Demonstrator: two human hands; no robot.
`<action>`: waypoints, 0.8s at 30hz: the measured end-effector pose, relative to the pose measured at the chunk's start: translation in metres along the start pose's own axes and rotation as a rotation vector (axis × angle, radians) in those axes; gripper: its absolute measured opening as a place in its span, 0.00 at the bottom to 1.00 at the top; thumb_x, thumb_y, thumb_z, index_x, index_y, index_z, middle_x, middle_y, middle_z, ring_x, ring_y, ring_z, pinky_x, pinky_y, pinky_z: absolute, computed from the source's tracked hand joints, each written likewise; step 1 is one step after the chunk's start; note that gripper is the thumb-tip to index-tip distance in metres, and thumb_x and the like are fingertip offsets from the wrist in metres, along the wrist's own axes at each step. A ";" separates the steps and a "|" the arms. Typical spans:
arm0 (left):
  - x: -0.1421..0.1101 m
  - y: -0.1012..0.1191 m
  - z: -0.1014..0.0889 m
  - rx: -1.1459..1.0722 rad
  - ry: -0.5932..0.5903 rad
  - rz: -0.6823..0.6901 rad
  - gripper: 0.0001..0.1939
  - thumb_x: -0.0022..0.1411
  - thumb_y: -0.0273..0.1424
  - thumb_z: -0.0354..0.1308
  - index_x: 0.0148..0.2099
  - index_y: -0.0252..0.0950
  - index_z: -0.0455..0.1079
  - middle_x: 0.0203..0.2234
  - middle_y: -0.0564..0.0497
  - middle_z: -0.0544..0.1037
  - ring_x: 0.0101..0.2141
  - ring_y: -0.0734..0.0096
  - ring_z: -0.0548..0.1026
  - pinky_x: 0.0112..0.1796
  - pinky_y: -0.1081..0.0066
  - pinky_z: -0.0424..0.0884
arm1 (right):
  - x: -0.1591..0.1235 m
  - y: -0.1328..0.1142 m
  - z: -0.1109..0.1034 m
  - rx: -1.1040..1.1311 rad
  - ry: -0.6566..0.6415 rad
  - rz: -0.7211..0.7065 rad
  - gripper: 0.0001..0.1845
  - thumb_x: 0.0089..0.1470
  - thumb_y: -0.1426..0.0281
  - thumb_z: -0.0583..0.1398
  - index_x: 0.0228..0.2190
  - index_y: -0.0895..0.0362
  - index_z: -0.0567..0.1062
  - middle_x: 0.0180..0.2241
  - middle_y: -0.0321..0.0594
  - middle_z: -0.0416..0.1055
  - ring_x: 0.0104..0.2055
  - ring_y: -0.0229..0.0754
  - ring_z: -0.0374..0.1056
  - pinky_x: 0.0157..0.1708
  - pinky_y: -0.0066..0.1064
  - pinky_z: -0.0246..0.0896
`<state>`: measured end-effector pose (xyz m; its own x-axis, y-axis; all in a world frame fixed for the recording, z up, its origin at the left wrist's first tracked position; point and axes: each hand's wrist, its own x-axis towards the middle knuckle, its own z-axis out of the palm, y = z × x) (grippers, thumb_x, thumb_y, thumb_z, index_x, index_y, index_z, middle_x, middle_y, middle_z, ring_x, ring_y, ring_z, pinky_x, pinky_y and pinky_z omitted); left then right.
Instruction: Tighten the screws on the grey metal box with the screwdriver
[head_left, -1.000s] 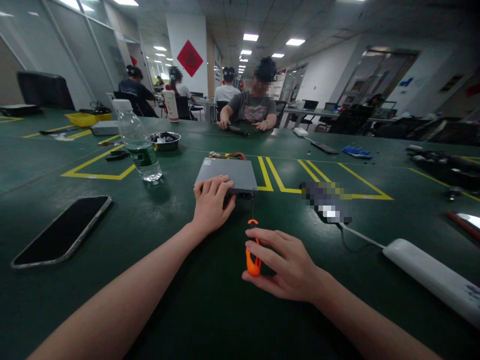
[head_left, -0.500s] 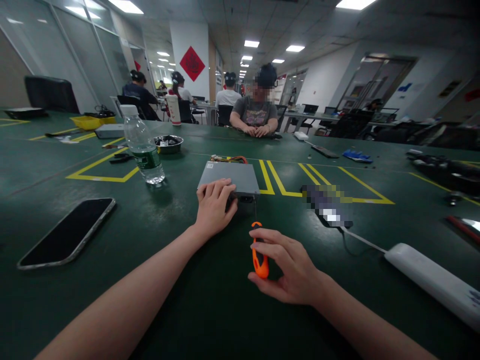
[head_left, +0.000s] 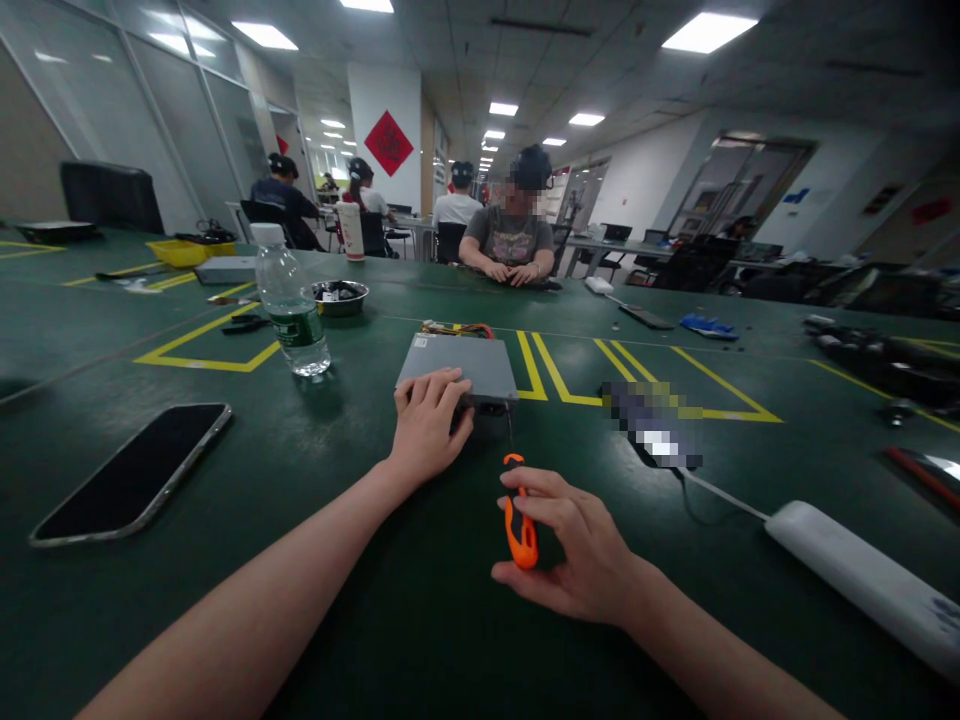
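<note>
Where my right hand holds on: its fingers are curled and clamped around the handle of the orange screwdriver, the thumb low by the butt end.
Handle: it leans further to the right than a second ago; I judge that the slant could let the tip slip.
Shaft: it reaches up to the near right corner of the metal box; whether the tip sits in a screw, I cannot tell.
Left hand: my fingers lie bent and slightly apart on the near left part of the box's top, thumb by its front face, steadying it, I judge.
Metal box: it lies flat on the green table ahead of me, with coloured wires at its far edge.
Bottle: upright, left of the box.
Phone: flat, nearer me on the left.
Across the table: a person sits with both hands close together.
</note>
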<state>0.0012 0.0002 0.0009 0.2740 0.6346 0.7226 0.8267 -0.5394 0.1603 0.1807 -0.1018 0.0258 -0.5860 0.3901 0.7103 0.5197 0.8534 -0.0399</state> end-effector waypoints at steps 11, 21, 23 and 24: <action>0.000 0.001 -0.002 0.000 -0.007 -0.001 0.12 0.59 0.33 0.49 0.46 0.40 0.62 0.49 0.49 0.69 0.51 0.62 0.63 0.48 0.58 0.52 | 0.001 -0.002 0.002 -0.037 -0.010 -0.044 0.16 0.54 0.61 0.56 0.40 0.60 0.63 0.38 0.49 0.69 0.38 0.42 0.69 0.34 0.31 0.69; 0.000 0.000 -0.002 0.000 -0.010 0.000 0.12 0.59 0.33 0.50 0.47 0.40 0.62 0.49 0.48 0.69 0.51 0.61 0.62 0.48 0.58 0.52 | 0.001 0.000 0.002 -0.104 -0.051 -0.074 0.16 0.54 0.62 0.56 0.42 0.59 0.64 0.39 0.49 0.68 0.38 0.42 0.69 0.33 0.32 0.68; 0.000 0.000 -0.001 -0.003 -0.008 -0.004 0.12 0.59 0.33 0.50 0.47 0.41 0.62 0.49 0.48 0.69 0.51 0.61 0.63 0.48 0.57 0.52 | 0.000 0.001 0.002 -0.071 0.008 -0.047 0.16 0.53 0.62 0.57 0.39 0.59 0.63 0.39 0.50 0.68 0.38 0.42 0.69 0.34 0.32 0.68; 0.000 0.000 -0.001 -0.005 -0.007 -0.005 0.12 0.59 0.33 0.50 0.47 0.41 0.62 0.49 0.48 0.69 0.51 0.60 0.63 0.48 0.57 0.52 | 0.000 0.001 0.002 -0.049 0.018 -0.031 0.17 0.53 0.62 0.57 0.40 0.59 0.62 0.40 0.51 0.68 0.40 0.43 0.69 0.35 0.32 0.68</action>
<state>0.0010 -0.0004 0.0014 0.2735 0.6407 0.7174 0.8253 -0.5394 0.1671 0.1803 -0.1006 0.0244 -0.5913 0.3570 0.7232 0.5313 0.8470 0.0163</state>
